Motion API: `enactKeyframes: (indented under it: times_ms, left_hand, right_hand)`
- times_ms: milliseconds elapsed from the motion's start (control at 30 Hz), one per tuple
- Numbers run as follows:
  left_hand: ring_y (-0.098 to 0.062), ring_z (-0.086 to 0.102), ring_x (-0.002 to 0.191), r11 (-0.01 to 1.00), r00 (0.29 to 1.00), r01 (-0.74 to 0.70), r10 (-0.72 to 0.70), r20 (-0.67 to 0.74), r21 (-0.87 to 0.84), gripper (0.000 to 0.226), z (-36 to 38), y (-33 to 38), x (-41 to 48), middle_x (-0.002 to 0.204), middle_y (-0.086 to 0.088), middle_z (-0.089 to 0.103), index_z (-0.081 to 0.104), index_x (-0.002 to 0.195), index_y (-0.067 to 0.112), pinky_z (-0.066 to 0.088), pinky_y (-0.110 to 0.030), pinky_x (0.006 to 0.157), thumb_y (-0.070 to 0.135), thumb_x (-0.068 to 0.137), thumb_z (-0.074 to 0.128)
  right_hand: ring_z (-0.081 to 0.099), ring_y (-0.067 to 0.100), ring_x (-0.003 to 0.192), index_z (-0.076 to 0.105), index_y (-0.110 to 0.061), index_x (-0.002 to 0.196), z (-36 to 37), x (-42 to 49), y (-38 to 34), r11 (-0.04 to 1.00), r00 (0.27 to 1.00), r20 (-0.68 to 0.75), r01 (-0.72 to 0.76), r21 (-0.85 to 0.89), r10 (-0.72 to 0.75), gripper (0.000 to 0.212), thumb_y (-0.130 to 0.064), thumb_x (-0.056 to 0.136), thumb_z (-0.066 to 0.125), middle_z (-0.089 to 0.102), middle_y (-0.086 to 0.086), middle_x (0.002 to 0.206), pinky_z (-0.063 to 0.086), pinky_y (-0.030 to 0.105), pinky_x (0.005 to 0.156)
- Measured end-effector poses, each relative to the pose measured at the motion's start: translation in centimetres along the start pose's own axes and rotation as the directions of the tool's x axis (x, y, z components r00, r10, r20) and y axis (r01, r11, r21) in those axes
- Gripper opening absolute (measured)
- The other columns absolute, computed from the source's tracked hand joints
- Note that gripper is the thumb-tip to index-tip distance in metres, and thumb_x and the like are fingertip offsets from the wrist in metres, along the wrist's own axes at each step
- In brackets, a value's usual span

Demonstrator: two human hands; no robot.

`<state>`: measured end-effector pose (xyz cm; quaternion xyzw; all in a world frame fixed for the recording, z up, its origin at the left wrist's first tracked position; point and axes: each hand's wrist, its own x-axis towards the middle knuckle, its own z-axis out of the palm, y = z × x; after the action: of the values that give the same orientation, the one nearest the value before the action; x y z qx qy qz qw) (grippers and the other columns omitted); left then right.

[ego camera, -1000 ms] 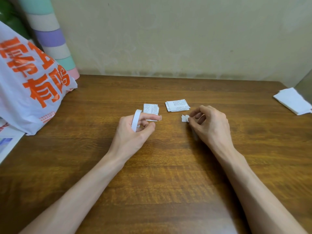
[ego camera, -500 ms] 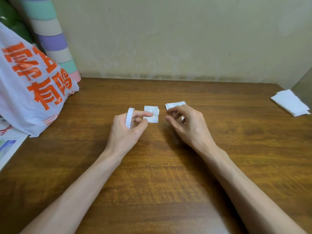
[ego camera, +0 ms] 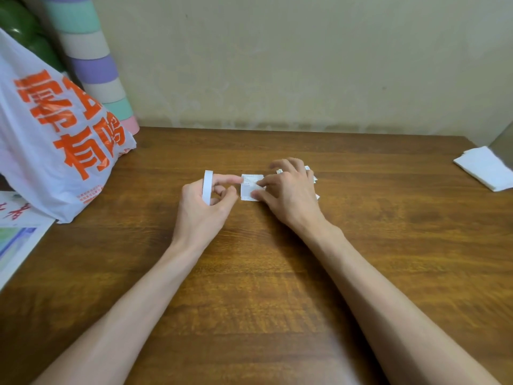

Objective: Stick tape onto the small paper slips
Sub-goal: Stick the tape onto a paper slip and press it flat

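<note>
A small printed paper slip (ego camera: pixel 248 187) lies flat on the wooden table (ego camera: pixel 249 287). My right hand (ego camera: pixel 291 195) rests over its right half, with the thumb and forefinger tips pressing down on it. Corners of a second pile of slips (ego camera: pixel 314 177) show from under that hand. My left hand (ego camera: pixel 202 212) has a white tape roll (ego camera: pixel 207 187) looped round its forefinger. That forefinger is straight and touches the slip's left edge, while the other fingers curl under the roll. Any tape piece on the slip is hidden by my right fingers.
A white plastic bag with orange print (ego camera: pixel 55 148) bulges in at the left. Behind it stands a pastel striped roll (ego camera: pixel 94 70). A printed sheet (ego camera: pixel 14 245) lies at the left edge. Folded white paper (ego camera: pixel 485 168) sits at the far right by the wall.
My right hand carried a small white piece leftward from beside the second pile and came down on the slip. My left forefinger stayed at the slip's left edge.
</note>
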<state>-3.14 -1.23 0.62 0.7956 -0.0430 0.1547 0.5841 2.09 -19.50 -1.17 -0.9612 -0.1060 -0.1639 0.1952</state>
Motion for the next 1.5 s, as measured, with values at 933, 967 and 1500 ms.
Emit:
enactKeyframes:
  times_ms: [933,967,1500]
  left_hand:
    - [-0.005,0.063,0.077,0.997,1.0,0.03,-0.029,0.01,-0.077,0.015,-0.1,0.0,0.0,0.087,0.011,0.071,0.08,0.106,0.028,0.054,-0.025,0.073,0.019,0.096,0.073]
    - [-0.003,0.062,0.077,0.995,0.999,0.034,-0.032,0.026,-0.094,0.016,-0.1,0.1,0.0,0.084,0.012,0.07,0.081,0.102,0.026,0.053,-0.024,0.072,0.016,0.097,0.07]
    - [-0.011,0.038,0.058,0.948,0.947,0.13,-0.032,0.318,-0.292,0.02,-0.2,1.0,-0.5,0.077,-0.009,0.045,0.078,0.097,0.015,0.028,-0.017,0.047,0.018,0.089,0.06]
  right_hand:
    - [0.057,0.005,0.064,0.077,-0.025,0.085,-4.0,-4.7,0.1,0.967,0.985,0.175,-0.031,0.253,-0.014,0.008,-0.028,0.089,0.082,0.062,-0.017,0.064,0.048,0.027,0.066]
    - [0.057,0.005,0.064,0.077,-0.025,0.086,-3.9,-4.7,0.1,0.967,0.986,0.168,-0.026,0.252,-0.018,0.008,-0.029,0.088,0.084,0.062,-0.017,0.064,0.048,0.027,0.066]
    - [0.07,0.007,0.115,0.079,-0.015,0.118,-5.0,-5.2,-1.7,0.423,0.958,0.274,-0.284,0.861,0.086,0.026,-0.004,0.097,0.067,0.078,-0.007,0.118,0.051,0.022,0.085]
